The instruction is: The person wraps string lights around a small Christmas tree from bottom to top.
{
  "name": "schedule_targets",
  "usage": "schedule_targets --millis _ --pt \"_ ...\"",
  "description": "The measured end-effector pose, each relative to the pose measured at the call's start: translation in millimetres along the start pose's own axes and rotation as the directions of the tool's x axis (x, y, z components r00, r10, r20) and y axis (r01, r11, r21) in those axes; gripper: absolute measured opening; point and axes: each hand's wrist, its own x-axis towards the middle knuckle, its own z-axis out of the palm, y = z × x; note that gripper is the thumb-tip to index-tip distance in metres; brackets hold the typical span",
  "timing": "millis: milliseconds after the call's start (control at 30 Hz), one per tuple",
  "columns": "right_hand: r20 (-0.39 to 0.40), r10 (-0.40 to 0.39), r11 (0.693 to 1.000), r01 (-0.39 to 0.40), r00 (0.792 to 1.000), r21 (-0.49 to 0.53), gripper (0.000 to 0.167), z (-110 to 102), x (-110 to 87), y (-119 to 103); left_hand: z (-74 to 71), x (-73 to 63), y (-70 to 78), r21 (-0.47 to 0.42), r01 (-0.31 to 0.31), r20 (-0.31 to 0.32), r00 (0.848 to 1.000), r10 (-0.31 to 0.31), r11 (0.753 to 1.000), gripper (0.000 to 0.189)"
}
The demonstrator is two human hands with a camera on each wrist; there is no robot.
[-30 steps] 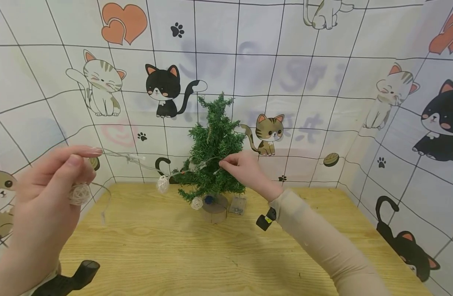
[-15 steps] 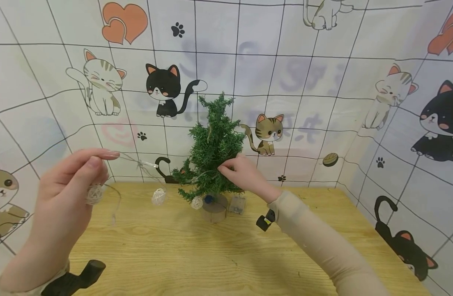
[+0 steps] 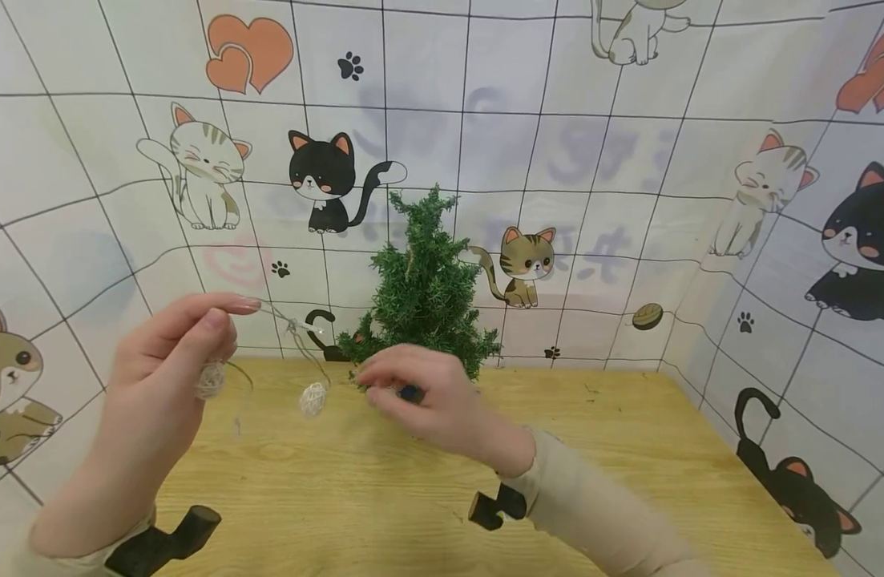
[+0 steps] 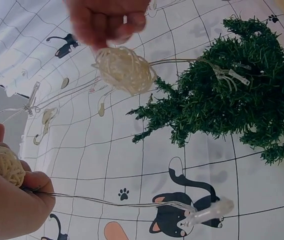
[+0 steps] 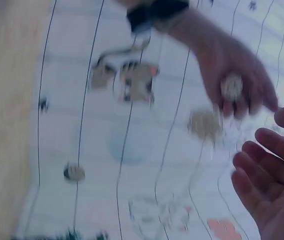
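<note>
My left hand pinches the clear wire of a string of lights between thumb and forefinger. A white woven ball from this string sits against its palm. Another woven ball hangs on the wire between the hands, apart from my right fingers. My right hand, fingers parted and loosely bent, holds nothing and is in front of the small green artificial Christmas tree. It hides most of the tree's base. In the left wrist view, wire with a clear bulb lies against the branches.
The tree stands on a wood-grain table. A dark blue round thing shows through the gap in my right hand. White cloth with cat drawings encloses the table at the back and sides.
My right hand has let go of the wire at the tree and moved left and down, nearer the hanging ball. My left hand, still holding the wire, has moved right.
</note>
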Motion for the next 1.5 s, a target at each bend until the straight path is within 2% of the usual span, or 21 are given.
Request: schedule_targets --millis 67,167,267,333,467,567,633,733,767,867,933,1000,1133,1200,1267,1367,1433,1500 --pt "0.083 0.017 0.991 -0.028 0.996 0.128 0.028 13.4 -0.2 -13.9 1.6 -1.3 -1.8 0.021 0.013 0.001 1.0 -0.013 1.0 0.025" --pt "0.212 0.057 0.965 -0.108 0.976 0.24 0.047 31.0 0.7 -27.9 3.0 -2.5 -5.1 0.034 0.015 0.016 1.0 -0.015 0.999 0.025" --pt "0.296 0.116 0.948 -0.195 0.948 0.253 0.062 48.3 4.2 -32.9 4.7 -3.6 -8.0 0.044 0.016 0.026 1.0 -0.017 0.999 0.025" --pt "0.312 0.169 0.939 -0.249 0.935 0.237 0.067 60.6 7.5 -31.5 6.3 -4.4 -9.9 0.046 0.022 0.028 0.999 -0.023 0.999 0.026" --pt "0.256 0.274 0.914 -0.334 0.927 0.232 0.069 83.9 17.3 -23.1 9.9 -7.1 -12.5 0.071 0.052 0.009 0.999 -0.052 0.996 0.025" --pt "0.187 0.33 0.902 -0.367 0.925 0.226 0.064 97.0 22.9 -16.7 11.0 -8.6 -14.6 0.073 0.057 0.008 0.998 -0.058 0.996 0.025" --pt "0.147 0.373 0.887 -0.399 0.916 0.233 0.058 103.2 24.4 -14.0 10.9 -9.0 -15.1 0.088 0.059 0.009 0.998 -0.06 0.994 0.025" --pt "0.093 0.433 0.855 -0.442 0.896 0.271 0.044 108.9 24.9 -13.4 10.7 -8.0 -12.4 0.192 0.068 0.007 0.998 -0.07 0.979 0.025" --pt "0.073 0.458 0.836 -0.457 0.886 0.303 0.039 110.1 24.9 -14.0 10.7 -7.2 -10.5 0.244 0.073 0.007 0.997 -0.077 0.967 0.025" --pt "0.016 0.514 0.747 -0.457 0.857 0.483 0.03 110.4 26.6 -16.8 12.2 -2.7 -4.1 0.337 0.061 0.031 0.997 -0.076 0.94 0.027" --pt "-0.026 0.547 0.692 -0.434 0.837 0.576 0.026 107.5 28.2 -19.2 14.2 1.4 -0.3 0.338 0.042 0.057 0.996 -0.065 0.94 0.029" --pt "-0.063 0.559 0.649 -0.389 0.827 0.653 0.025 102.7 30.2 -21.2 17.3 5.5 2.8 0.286 0.032 0.066 0.996 -0.053 0.958 0.031" --pt "-0.138 0.533 0.685 -0.33 0.835 0.649 0.025 88.9 30.8 -26.0 25.7 10.9 7.1 0.159 0.016 0.041 0.999 -0.022 0.987 0.037" --pt "-0.166 0.515 0.726 -0.325 0.841 0.606 0.023 81.8 30.1 -27.2 31.0 12.7 8.7 0.083 0.002 0.022 1.0 -0.004 0.997 0.041" --pt "-0.185 0.498 0.767 -0.33 0.847 0.551 0.021 74.2 28.9 -27.9 34.3 14.9 7.7 0.002 -0.042 0.035 0.999 0.042 0.999 0.045" --pt "-0.203 0.455 0.827 -0.327 0.867 0.457 0.016 62.2 27.1 -28.3 38.3 18.4 7.4 -0.026 -0.094 0.064 0.993 0.095 0.995 0.049" --pt "-0.209 0.416 0.859 -0.307 0.885 0.409 0.014 52.9 25.8 -28.0 38.6 21.1 6.1 -0.038 -0.133 0.094 0.986 0.136 0.99 0.049" --pt "-0.215 0.38 0.887 -0.289 0.9 0.359 0.012 42.7 24.9 -26.7 40.3 23.1 6.9 -0.027 -0.151 0.094 0.984 0.153 0.988 0.047"
